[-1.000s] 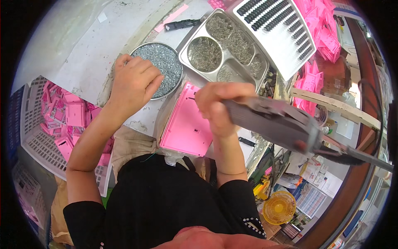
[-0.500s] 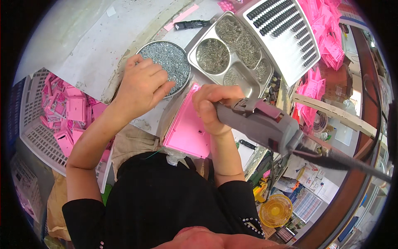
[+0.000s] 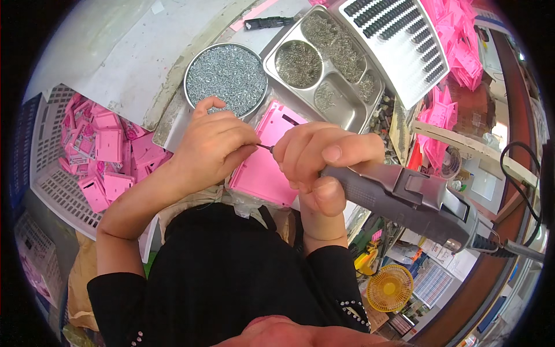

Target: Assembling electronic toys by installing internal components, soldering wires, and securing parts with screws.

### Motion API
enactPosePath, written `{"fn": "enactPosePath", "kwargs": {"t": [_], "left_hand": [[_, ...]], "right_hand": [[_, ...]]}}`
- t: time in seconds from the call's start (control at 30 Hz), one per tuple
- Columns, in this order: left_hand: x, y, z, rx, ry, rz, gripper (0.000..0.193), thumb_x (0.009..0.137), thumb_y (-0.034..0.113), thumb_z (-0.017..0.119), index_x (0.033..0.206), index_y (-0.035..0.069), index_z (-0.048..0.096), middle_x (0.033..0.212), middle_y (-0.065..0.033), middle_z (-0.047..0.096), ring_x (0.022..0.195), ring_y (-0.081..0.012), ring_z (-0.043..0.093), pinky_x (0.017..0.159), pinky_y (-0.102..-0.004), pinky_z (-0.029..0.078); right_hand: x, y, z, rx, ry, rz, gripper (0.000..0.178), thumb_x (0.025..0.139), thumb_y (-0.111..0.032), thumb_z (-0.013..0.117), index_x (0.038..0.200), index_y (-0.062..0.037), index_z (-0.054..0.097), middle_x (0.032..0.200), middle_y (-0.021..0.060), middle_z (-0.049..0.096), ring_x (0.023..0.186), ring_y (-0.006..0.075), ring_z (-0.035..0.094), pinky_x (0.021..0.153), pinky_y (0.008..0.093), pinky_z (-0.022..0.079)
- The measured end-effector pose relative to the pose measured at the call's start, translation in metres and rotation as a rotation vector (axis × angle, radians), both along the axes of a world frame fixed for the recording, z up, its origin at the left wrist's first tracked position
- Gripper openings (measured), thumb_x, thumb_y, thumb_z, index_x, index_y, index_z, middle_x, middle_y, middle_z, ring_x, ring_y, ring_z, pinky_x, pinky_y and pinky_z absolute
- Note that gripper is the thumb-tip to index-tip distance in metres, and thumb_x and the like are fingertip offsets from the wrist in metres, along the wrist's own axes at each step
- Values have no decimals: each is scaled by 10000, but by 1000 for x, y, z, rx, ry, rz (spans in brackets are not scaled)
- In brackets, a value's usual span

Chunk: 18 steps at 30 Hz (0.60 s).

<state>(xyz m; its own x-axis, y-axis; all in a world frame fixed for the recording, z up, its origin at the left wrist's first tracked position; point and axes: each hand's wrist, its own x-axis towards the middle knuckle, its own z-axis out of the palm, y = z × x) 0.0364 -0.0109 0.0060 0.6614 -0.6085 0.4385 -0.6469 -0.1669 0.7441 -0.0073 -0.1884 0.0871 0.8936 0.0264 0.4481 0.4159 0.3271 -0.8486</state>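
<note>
A grey electric screwdriver [image 3: 399, 199] lies in the grip of my right hand [image 3: 324, 159], its thin dark bit pointing left. My left hand [image 3: 217, 141] is closed in a pinch at the tip of that bit; whatever sits between the fingertips is too small to make out. Below both hands is a flat pink plastic panel [image 3: 263, 173], lying on clear plastic film. Just beyond my left hand stands a round metal bowl full of small silvery screws [image 3: 225, 78].
A steel compartment tray [image 3: 355, 110] holds small metal springs, beside a white rack with rows of black parts [image 3: 399, 40]. At left is a white basket [image 3: 43, 168] of pink pieces. More pink parts [image 3: 454, 40] pile up at far right, above a yellow basket [image 3: 390, 289].
My left hand has left the screw bowl and come right and nearer, to the bit tip. My right hand has turned the screwdriver, its bit now showing.
</note>
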Motion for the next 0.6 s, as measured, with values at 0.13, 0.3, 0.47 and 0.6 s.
{"fn": "enactPosePath", "kwargs": {"t": [0.13,0.3,0.47,0.6], "left_hand": [[-2,2,-1,-9,-23,4,151,785,101,795,883,128,683,850,6,696,805,-176,647,977,-439,390],[-1,8,1,62,-162,-45,237,736,90,826,922,110,680,871,-1,685,802,-201,646,949,-466,407],[45,14,-12,200,-243,181,125,778,167,783,855,127,694,926,8,639,963,-194,598,1018,-494,365],[56,15,-23,390,-256,232,90,813,190,768,854,134,710,954,22,617,1027,-192,585,1021,-455,337]], "right_hand": [[-1,6,-3,-43,-22,-20,298,984,-215,688,1139,-81,472,584,5,495,481,149,499,453,315,414],[-11,5,-10,95,64,48,292,903,-97,753,1126,-68,567,685,56,561,592,194,546,597,338,493],[-29,13,-18,-21,139,-32,284,957,-158,705,1139,-79,503,637,33,519,528,161,503,519,333,439],[-35,18,-27,-68,195,-7,266,953,-147,711,1118,-85,513,644,37,523,549,162,509,525,334,431]]}}
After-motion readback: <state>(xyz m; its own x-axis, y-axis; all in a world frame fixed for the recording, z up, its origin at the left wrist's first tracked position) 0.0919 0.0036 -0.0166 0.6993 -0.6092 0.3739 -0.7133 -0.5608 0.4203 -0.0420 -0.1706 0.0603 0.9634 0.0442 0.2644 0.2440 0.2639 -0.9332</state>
